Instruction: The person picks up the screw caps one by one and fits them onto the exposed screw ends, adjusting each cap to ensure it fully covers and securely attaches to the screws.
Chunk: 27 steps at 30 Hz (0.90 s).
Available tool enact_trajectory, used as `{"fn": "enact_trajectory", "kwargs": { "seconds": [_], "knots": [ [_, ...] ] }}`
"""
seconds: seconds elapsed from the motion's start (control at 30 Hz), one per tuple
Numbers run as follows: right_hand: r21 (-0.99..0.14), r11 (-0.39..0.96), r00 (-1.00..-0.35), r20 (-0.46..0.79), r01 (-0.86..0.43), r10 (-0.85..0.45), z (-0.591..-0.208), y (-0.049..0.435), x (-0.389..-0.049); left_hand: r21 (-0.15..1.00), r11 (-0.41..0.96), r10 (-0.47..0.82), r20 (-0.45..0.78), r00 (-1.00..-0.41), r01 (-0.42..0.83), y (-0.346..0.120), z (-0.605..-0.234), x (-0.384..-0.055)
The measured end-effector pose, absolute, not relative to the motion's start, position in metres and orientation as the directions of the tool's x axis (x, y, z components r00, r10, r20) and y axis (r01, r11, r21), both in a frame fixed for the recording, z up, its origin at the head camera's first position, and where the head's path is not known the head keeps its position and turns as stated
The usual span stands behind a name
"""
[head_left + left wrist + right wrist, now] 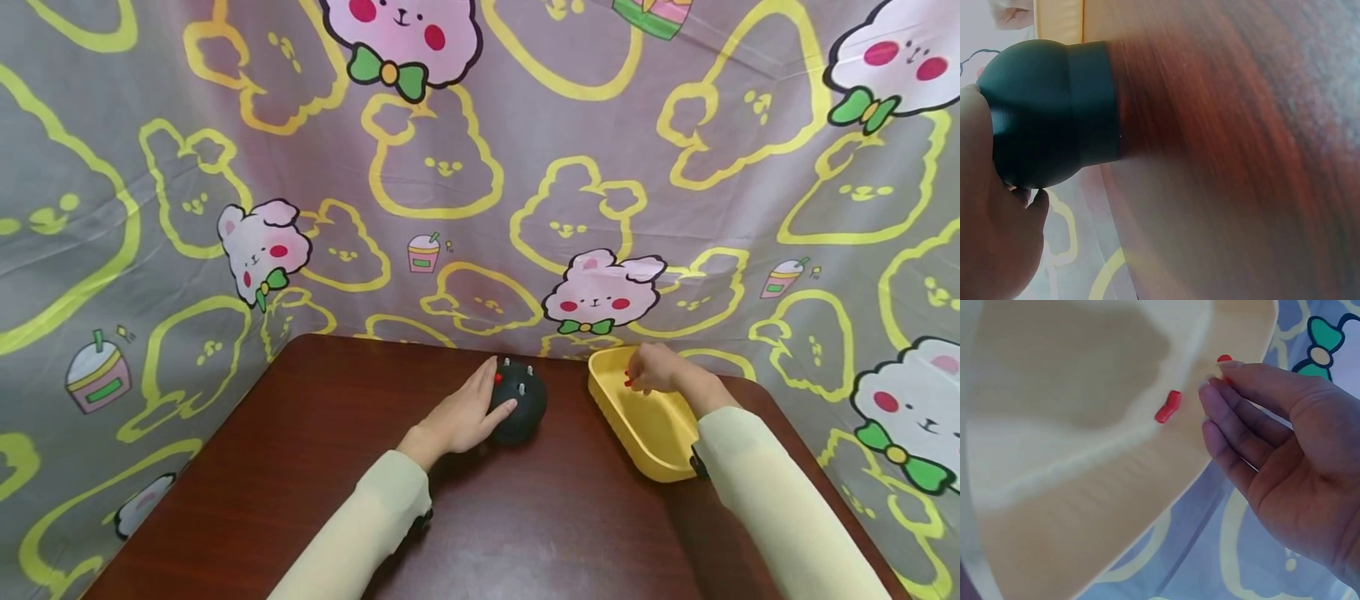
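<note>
A dark, ball-shaped object point(527, 408) on a short round base stands on the table, with several small metal pegs and one small red piece point(498, 378) at its top. My left hand point(465, 412) rests against its left side, fingers extended and thumb laid across the front. Over the far end of a yellow tray point(637, 446), my right hand point(654, 367) pinches a small red piece point(1225, 360) between thumb and index finger. Another bent red piece point(1169, 406) lies inside the tray, just beyond the fingertips in the right wrist view.
The tray stands to the right of the dark object on a reddish-brown table point(330, 417). A grey cloth point(450, 183) printed with cartoon rabbits hangs behind the table and along its sides.
</note>
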State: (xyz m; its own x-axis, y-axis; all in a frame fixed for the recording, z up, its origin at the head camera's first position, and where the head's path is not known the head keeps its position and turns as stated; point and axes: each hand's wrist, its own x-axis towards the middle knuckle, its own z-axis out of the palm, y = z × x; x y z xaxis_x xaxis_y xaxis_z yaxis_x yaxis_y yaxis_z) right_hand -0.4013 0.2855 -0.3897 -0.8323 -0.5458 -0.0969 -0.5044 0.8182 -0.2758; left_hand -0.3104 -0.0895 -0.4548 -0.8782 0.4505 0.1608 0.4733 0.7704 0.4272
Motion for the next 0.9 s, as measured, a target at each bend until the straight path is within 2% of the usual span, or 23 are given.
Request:
{"fn": "enact_trajectory", "kwargs": {
  "seconds": [0.3,0.57,0.77,0.9],
  "knots": [
    [-0.306,0.808,-0.822,-0.118,-0.504,-0.557,-0.382,0.28,-0.394,0.423,0.775,0.445,0.16,-0.881,0.469,-0.089,-0.455,-0.312],
    [-0.342,0.721,-0.768,0.003,-0.603,-0.64,-0.377,0.274,-0.393,0.422,0.781,0.441,0.149,-0.885,0.461,-0.09,-0.453,-0.314],
    [-0.384,0.731,-0.796,0.016,-0.564,-0.605,-0.377,0.27,-0.392,0.416,0.782,0.445,0.147,-0.883,0.464,-0.09,-0.455,-0.315],
    [-0.374,0.722,-0.787,0.037,-0.583,-0.616,-0.377,0.267,-0.39,0.42,0.779,0.447,0.151,-0.882,0.466,-0.089,-0.456,-0.314]
  ]
}}
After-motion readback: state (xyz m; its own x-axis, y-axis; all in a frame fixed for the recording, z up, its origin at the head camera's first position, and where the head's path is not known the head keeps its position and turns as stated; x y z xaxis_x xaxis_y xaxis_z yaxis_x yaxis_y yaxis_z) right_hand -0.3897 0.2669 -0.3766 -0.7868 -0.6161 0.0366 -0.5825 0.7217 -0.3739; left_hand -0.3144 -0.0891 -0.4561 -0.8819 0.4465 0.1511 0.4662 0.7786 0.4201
